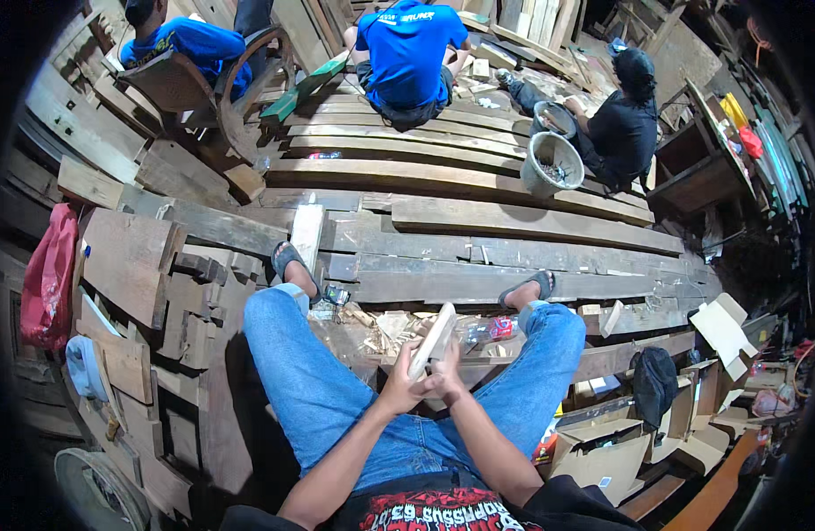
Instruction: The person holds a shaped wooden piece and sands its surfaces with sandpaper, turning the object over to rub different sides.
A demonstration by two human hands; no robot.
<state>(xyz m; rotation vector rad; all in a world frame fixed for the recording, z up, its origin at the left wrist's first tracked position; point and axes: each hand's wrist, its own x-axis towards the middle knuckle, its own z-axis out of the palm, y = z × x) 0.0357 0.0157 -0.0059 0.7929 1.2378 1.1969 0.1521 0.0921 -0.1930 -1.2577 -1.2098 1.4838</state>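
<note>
A pale, narrow piece of wood is held tilted between my knees in the head view. My left hand has its fingers wrapped round the left side of the piece. My right hand grips it from the right, low on the piece; whether anything else is inside those fingers is hidden. Wood shavings and offcuts lie beyond my hands, with a small red packet to the right of them.
Three co-workers sit beyond the planks, two in blue shirts, one in dark clothing. A pale bucket stands before the dark-clothed one. Stacked boards and a pink bag are at left; cardboard boxes at right.
</note>
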